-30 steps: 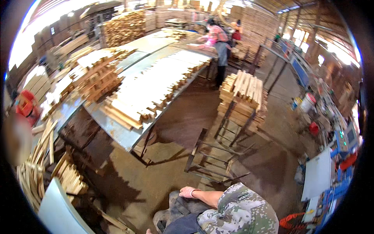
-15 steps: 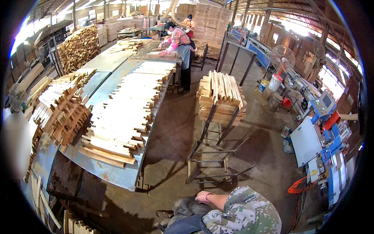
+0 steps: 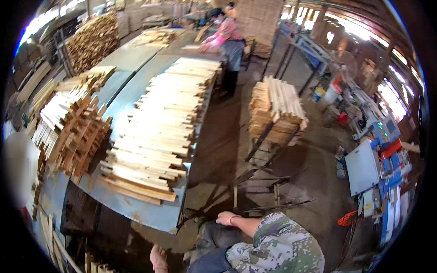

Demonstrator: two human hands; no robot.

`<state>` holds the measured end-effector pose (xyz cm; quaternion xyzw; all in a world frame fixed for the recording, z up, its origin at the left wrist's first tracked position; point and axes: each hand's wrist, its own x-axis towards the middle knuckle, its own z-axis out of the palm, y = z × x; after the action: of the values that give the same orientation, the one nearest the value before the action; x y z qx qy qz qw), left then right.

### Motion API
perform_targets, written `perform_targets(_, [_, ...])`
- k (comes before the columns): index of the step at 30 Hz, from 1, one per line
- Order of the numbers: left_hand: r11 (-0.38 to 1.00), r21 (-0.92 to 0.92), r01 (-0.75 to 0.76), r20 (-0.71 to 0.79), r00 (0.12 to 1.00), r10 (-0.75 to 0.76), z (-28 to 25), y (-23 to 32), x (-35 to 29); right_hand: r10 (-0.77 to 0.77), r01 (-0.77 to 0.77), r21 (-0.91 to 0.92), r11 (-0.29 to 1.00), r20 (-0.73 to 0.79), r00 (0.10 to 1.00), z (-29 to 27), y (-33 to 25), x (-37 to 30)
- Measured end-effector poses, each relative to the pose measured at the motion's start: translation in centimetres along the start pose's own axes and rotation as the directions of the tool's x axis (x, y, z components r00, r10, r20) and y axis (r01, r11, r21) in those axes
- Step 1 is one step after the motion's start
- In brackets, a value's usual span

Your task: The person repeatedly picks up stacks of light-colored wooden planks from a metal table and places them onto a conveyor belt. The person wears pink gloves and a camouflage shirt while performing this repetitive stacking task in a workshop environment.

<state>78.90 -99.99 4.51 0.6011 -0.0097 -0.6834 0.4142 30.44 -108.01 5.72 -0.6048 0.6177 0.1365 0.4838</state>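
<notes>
My left hand [image 3: 158,257], in a pale pinkish knit glove, shows at the lower edge, left of my dark trouser leg. Its fingers point forward, stretched out, with nothing seen in them. My right hand [image 3: 225,218], gloved alike, is in front of my camouflage sleeve [image 3: 284,241], over or against the dark trousers [image 3: 211,239]. Its fingers are blurred and partly turned away; no held thing shows. Ahead of my left hand is the metal-topped table [image 3: 168,217], bearing a long row of pale wooden strips [image 3: 154,132] laid side by side.
A metal rack [image 3: 255,182] holding stacked wood strips [image 3: 277,107] stands ahead right. Crisscrossed wood pieces [image 3: 75,132] are piled left. A co-worker [image 3: 227,38] bends over the table's far end. A blue-and-white machine [image 3: 364,166] with an orange coiled hose [image 3: 347,218] stands right.
My left hand has come into view at the lower edge. My right hand has shifted slightly left and up. The table and rack now appear farther right, and the view is more blurred.
</notes>
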Motion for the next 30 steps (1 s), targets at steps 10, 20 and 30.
perform_targets(10, [0.994, 0.062, -0.086, -0.192, 0.977, 0.096, 15.2, 11.2, 5.0, 0.236, 0.233, 0.649, 0.724, -0.550, 0.801, -20.2, -5.3, 9.5])
perform_targets(20, [0.999, -0.042, -0.011, -0.435, 0.900, -0.009, 21.3, 14.9, 14.3, 0.200, 0.433, 0.613, 0.661, -0.700, 0.685, -35.7, -7.1, 24.3])
perform_targets(30, [0.952, -0.305, -0.013, -0.356, 0.929, -0.101, 23.3, 18.3, 14.2, 0.283, 0.406, 0.582, 0.705, -0.755, 0.592, -39.7, -8.7, 30.4])
